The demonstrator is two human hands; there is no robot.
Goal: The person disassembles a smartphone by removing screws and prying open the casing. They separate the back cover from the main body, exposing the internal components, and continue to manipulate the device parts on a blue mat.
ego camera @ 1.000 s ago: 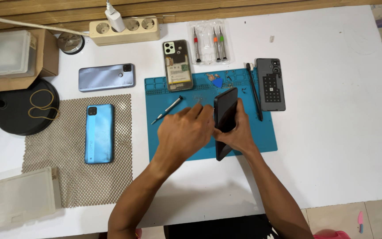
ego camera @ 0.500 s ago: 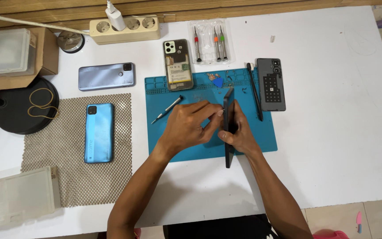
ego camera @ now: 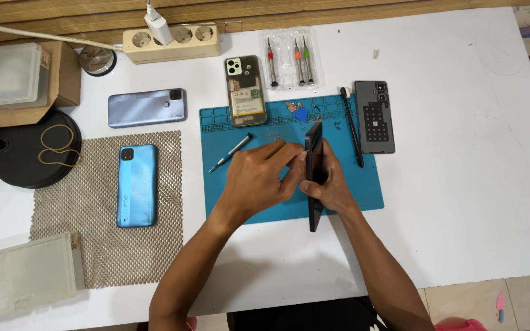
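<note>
White table, wood slats behind; blue mat. Dark phone over mat, on edge, long axis toward/away from person. Right hand fingers clasped round it; left hand fingertips pinching its edge

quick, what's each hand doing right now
Left hand: fingers pinching the edge of the dark slim phone stood on edge.
Right hand: closed round the same phone, holding it.
</note>
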